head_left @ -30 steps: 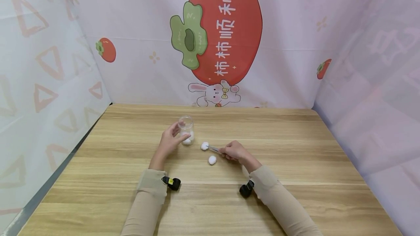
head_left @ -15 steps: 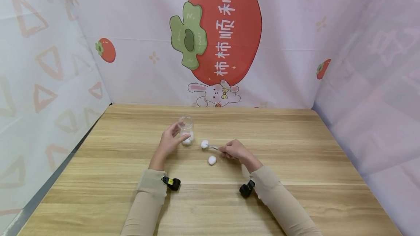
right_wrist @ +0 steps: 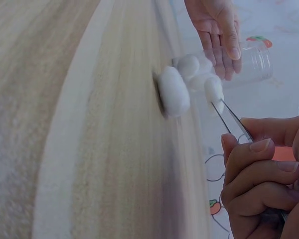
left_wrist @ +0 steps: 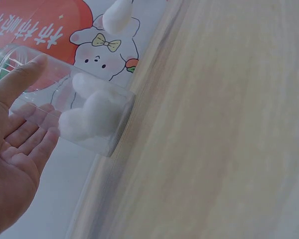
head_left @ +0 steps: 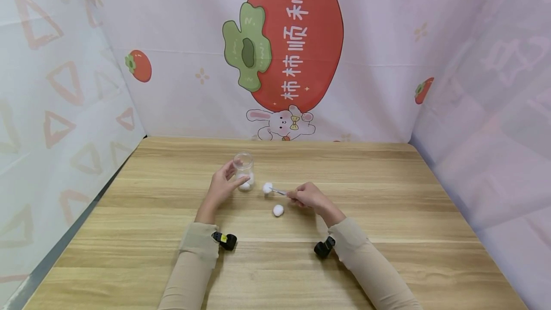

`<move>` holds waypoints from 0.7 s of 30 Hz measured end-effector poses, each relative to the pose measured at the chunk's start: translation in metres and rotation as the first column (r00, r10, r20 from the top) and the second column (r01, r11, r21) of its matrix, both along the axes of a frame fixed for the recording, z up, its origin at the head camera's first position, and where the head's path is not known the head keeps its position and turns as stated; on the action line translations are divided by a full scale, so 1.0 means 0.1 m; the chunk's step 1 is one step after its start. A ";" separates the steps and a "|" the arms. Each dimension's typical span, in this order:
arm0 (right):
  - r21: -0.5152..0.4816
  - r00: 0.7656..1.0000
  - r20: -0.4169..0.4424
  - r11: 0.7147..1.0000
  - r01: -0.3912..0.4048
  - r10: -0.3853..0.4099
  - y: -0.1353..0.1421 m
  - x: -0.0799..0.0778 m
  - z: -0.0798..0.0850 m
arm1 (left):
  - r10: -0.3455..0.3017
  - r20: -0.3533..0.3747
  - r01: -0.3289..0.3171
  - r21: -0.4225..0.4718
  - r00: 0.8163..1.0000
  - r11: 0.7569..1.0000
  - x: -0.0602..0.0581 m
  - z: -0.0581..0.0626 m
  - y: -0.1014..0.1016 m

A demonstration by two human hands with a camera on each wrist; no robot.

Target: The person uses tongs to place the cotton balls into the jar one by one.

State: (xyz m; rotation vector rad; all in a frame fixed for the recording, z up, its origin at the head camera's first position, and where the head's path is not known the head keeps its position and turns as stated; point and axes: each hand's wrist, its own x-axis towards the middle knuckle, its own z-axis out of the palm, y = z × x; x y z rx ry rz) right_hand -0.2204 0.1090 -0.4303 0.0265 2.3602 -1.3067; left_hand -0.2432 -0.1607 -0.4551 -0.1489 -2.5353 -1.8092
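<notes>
My left hand (head_left: 221,186) holds a clear, open-topped jar (head_left: 244,164) upright on the table, thumb on one side and fingers on the other. Several white cotton balls (left_wrist: 94,112) lie in the bottom of the jar. With my right hand (head_left: 308,196) I pinch a pair of metal tweezers (right_wrist: 234,119). Their tips grip a cotton ball (right_wrist: 214,91), which is raised off the table a little to the right of the jar. One more cotton ball (head_left: 278,210) rests on the wood, nearer to me than the tweezers.
The wooden table (head_left: 275,271) meets a printed cloth backdrop (head_left: 370,104) at its far edge, and cloth walls stand left and right. A small black camera (head_left: 230,241) is strapped to the left wrist, and another black camera (head_left: 323,249) to the right.
The tweezers and the cotton ball in them have risen slightly, drifting a touch toward the jar. My left hand, the jar and the loose cotton ball have stayed in place.
</notes>
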 end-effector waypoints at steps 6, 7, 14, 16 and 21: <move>0.001 1.000 -0.009 1.000 0.006 -0.006 0.00 0.02 0.07 | 0.000 -0.006 0.000 0.003 1.000 1.000 0.00 0.00 0.00; 0.001 1.000 -0.011 1.000 0.006 -0.006 0.00 0.02 0.08 | 0.001 -0.006 -0.001 0.001 1.000 1.000 -0.01 0.00 0.00; -0.037 1.000 -0.016 0.999 0.000 -0.001 0.01 0.04 0.14 | -0.004 -0.013 0.004 0.000 1.000 1.000 -0.01 -0.01 0.00; -0.045 1.000 -0.020 0.999 -0.003 0.002 0.01 0.04 0.16 | -0.004 -0.017 0.004 0.003 1.000 1.000 0.00 -0.01 0.00; -0.056 1.000 -0.022 0.998 -0.009 0.008 0.01 0.05 0.19 | -0.005 -0.024 0.005 0.002 1.000 1.000 0.01 0.01 0.01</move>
